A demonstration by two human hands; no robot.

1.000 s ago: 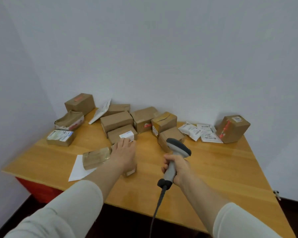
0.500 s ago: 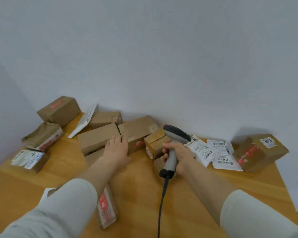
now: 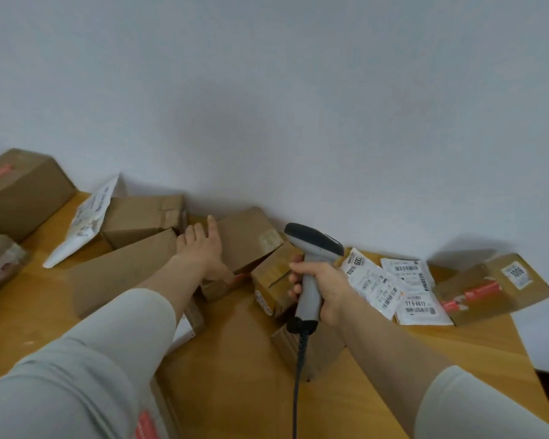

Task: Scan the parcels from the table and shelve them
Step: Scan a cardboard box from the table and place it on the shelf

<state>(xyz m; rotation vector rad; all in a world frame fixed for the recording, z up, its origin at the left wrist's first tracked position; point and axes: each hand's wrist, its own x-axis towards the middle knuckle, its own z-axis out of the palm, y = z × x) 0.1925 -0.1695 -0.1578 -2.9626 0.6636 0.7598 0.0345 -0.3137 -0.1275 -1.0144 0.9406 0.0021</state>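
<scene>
Reaching forward, the left hand (image 3: 203,248) lies with straight fingers against a brown box (image 3: 251,239) just to its right on the bench (image 3: 235,359), gripping nothing. The right hand (image 3: 324,282), beyond that box, is curled round the scanner (image 3: 313,248). Picking a parcel looks to be the step in hand. Next, the fingers must close on the box and bring its label before the scanner.

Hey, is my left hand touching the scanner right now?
Apart. Head view: a cardboard box sits between the left hand and the scanner, which the right hand grips.
</scene>
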